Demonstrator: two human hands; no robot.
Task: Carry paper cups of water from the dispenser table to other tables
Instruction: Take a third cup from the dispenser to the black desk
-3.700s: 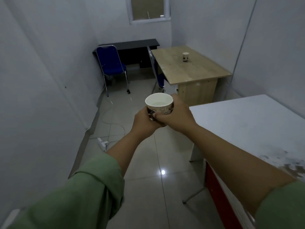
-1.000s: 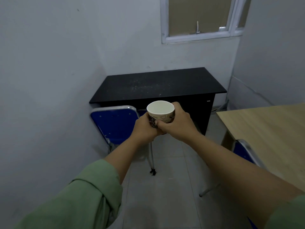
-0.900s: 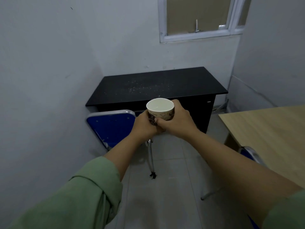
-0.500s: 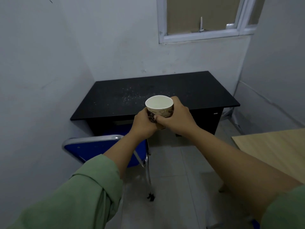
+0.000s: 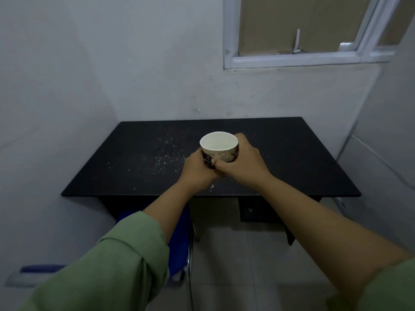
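Note:
A white paper cup [image 5: 219, 145] with a dark printed pattern holds water and stays upright. My left hand [image 5: 197, 170] wraps its left side and my right hand [image 5: 243, 166] wraps its right side and front. I hold the cup over the middle of a black table [image 5: 139, 158] that stands against the back wall. Whether the cup's base touches the tabletop is hidden by my fingers.
White specks are scattered over the black tabletop [image 5: 165, 158] left of the cup. A blue chair [image 5: 179, 243] stands under my left forearm, in front of the table. Walls close in on the left, back and right, with a window [image 5: 298, 30] above.
I have come closer to the black table, and the cup now sits over its top instead of in front of it. The wooden table has left the view.

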